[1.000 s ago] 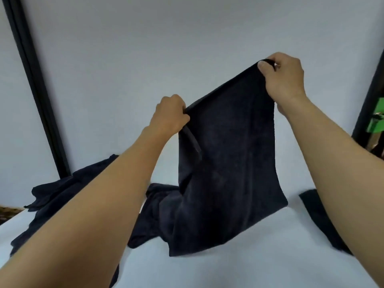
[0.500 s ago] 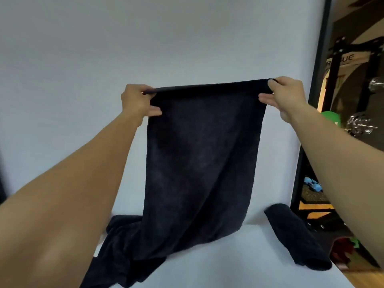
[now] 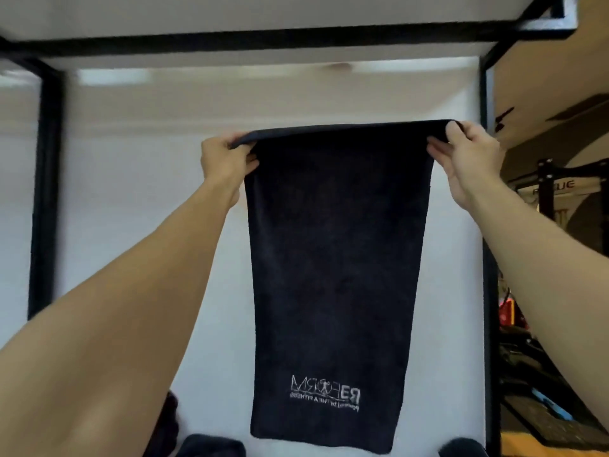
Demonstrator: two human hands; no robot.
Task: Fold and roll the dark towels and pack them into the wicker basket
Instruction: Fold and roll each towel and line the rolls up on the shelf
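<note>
While both reach up at mid-frame, left hand and right hand each pinch a top corner of the dark towel. It hangs flat, with the logo low. More dark cloth at bottom edge; white backdrop behind.

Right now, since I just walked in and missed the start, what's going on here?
A person is holding a dark towel up in the air by its top corners, the left hand pinching one corner and the right hand the other. The towel hangs flat at full length, not yet folded or rolled, with a white logo near its lower edge that reads mirrored. More dark cloth lies below, at the bottom of the view.
</note>
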